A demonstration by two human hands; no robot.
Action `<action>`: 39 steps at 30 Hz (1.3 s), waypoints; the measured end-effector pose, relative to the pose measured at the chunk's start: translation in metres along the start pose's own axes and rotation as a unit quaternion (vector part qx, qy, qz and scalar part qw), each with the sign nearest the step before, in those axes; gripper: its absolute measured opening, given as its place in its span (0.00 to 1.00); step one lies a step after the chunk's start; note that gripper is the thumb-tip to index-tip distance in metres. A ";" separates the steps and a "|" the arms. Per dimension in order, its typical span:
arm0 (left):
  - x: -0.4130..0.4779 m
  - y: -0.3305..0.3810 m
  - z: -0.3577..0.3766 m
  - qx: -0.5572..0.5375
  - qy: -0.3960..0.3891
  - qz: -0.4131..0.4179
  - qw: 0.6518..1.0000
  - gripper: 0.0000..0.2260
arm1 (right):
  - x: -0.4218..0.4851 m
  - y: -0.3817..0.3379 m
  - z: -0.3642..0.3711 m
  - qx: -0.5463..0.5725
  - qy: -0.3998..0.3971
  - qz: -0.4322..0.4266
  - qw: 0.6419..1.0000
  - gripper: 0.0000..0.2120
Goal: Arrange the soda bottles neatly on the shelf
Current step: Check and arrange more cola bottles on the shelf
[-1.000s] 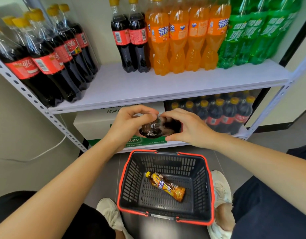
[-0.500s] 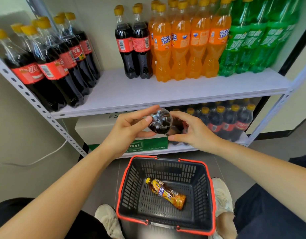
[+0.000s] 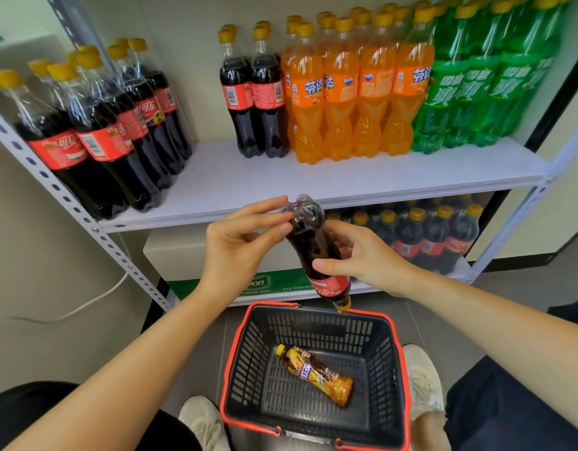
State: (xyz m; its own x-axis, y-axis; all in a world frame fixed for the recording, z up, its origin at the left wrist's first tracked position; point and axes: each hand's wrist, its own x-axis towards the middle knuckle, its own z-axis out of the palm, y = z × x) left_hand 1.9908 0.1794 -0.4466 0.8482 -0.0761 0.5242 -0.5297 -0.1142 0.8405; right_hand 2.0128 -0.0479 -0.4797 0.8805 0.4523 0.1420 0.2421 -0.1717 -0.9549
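Note:
I hold a cola bottle upside down in front of the shelf edge, its yellow cap pointing down at the basket. My right hand grips its middle, thumb across the front. My left hand pinches the bottle's base between fingertips and thumb. On the white shelf stand cola bottles at the left, two cola bottles mid-shelf, orange soda bottles and green soda bottles.
A black basket with a red rim sits on the floor between my shoes, holding one yellow tea bottle lying down. The lower shelf carries a white-and-green carton and several cola bottles. A perforated shelf post slants at left.
The cola bottle has risen from lying sideways between my hands to base-up, cap-down. My left hand shifted from wrapping its end to pinching the base. The view tilted upward.

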 end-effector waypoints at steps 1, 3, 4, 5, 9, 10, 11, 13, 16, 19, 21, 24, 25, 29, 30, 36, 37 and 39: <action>0.001 0.000 -0.001 -0.002 -0.001 -0.004 1.000 0.09 | 0.000 -0.002 0.000 0.002 -0.007 0.007 1.000 0.24; 0.003 -0.002 -0.002 -0.012 -0.008 -0.013 1.000 0.08 | 0.001 -0.005 0.001 0.010 -0.017 0.024 1.000 0.21; 0.003 -0.004 -0.002 -0.023 -0.015 -0.019 0.999 0.09 | 0.002 -0.006 0.001 0.017 -0.017 0.033 0.999 0.20; 0.003 -0.005 -0.002 -0.040 -0.023 -0.028 0.999 0.11 | 0.003 -0.007 0.000 0.031 -0.013 0.043 0.999 0.19; -0.002 -0.015 -0.004 -0.036 -0.044 -0.101 0.993 0.16 | 0.007 -0.010 -0.004 0.099 0.029 0.064 0.993 0.20; -0.004 -0.018 -0.004 -0.003 -0.062 -0.131 0.989 0.17 | 0.009 -0.013 -0.005 0.112 0.039 0.066 0.991 0.20; -0.007 -0.021 -0.005 0.028 -0.088 -0.165 0.982 0.17 | 0.010 -0.016 -0.007 0.126 0.050 0.067 0.988 0.20; -0.014 -0.026 -0.003 0.067 -0.154 -0.227 0.959 0.21 | 0.012 -0.022 -0.010 0.152 0.072 0.060 0.984 0.23; -0.026 -0.030 0.004 0.048 -0.245 -0.273 0.929 0.24 | 0.016 -0.032 -0.014 0.206 0.088 0.049 0.973 0.23; -0.030 -0.028 0.009 -0.038 -0.212 -0.280 0.936 0.19 | 0.020 -0.041 -0.016 0.243 0.104 0.055 0.963 0.23; -0.027 -0.025 0.008 -0.093 -0.147 -0.281 0.944 0.19 | 0.025 -0.044 -0.017 0.255 0.117 0.063 0.958 0.23; -0.019 -0.016 -0.001 -0.076 -0.064 -0.230 0.968 0.20 | 0.034 -0.047 -0.023 0.268 0.134 0.091 0.950 0.21; -0.015 -0.012 -0.005 -0.062 -0.032 -0.206 0.976 0.20 | 0.037 -0.047 -0.024 0.267 0.134 0.107 0.949 0.21; 0.009 0.007 -0.025 -0.014 0.056 -0.118 0.991 0.17 | 0.050 -0.050 -0.024 0.228 0.091 0.171 0.954 0.31; 0.016 0.012 -0.029 -0.007 0.067 -0.098 0.993 0.15 | 0.055 -0.052 -0.023 0.216 0.079 0.182 0.956 0.33; 0.077 0.043 -0.052 0.092 0.089 -0.009 0.992 0.03 | 0.087 -0.058 -0.021 0.007 0.189 0.083 0.978 0.18; 0.091 0.048 -0.056 0.104 0.096 -0.003 0.990 0.04 | 0.094 -0.057 -0.021 -0.047 0.219 0.033 0.974 0.13; 0.119 0.056 -0.062 0.113 0.105 0.001 0.988 0.06 | 0.110 -0.059 -0.019 -0.090 0.214 -0.031 0.972 0.11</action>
State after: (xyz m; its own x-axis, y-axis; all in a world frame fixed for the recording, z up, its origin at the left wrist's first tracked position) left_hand 2.0619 0.2258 -0.3286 0.8170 0.1286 0.5621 -0.4980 -0.3342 0.8002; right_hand 2.1027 -0.0044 -0.4025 0.9415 0.0684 0.3299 0.3337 -0.3242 -0.8852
